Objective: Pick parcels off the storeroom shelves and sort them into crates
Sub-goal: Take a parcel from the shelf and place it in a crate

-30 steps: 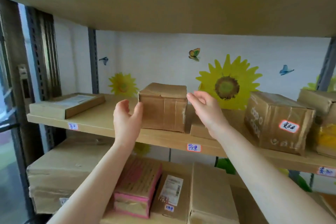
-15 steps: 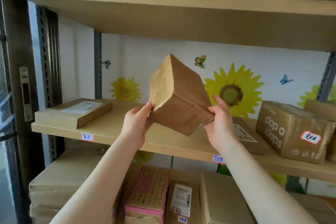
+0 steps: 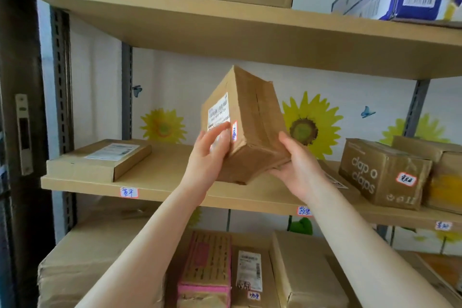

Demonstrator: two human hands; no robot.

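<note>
The person is holding the box tilted in the air above the middle shelf, well clear of the board. The left hand is gripping its lower near corner, with fingers lying over part of the label. The right hand is cupping the underside, thumb up the side. This looks like the moment for reading where the box belongs. It would help to be sliding the left fingers off the print and the small sticker while the right hand is bearing the weight. No crate is showing.
</note>
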